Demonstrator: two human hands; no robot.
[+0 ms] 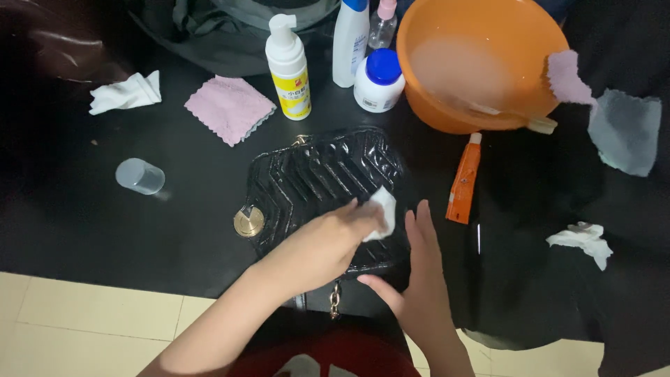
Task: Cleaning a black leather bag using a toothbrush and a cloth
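A glossy black quilted handbag (pixel 314 174) lies flat on the black table (pixel 105 230). It has a round gold clasp (pixel 248 221) at its left end, and a chain (pixel 335 300) hangs over the table's front edge. My left hand (pixel 328 244) reaches in from the lower left and presses a small white pad (pixel 384 209) onto the bag's right part. My right hand (pixel 419 279) rests flat on the bag's right end, fingers stretched out, thumb pointing left, holding nothing.
Behind the bag stand a foam pump bottle (pixel 288 70), a tall white bottle (pixel 349 42) and a blue-capped jar (pixel 379 82). An orange basin (pixel 447 115), orange tube (pixel 465 179), pink cloth (pixel 230 108), clear cup (pixel 139 176), grey cloth (pixel 624 132) and white tissues (pixel 583 241) lie around.
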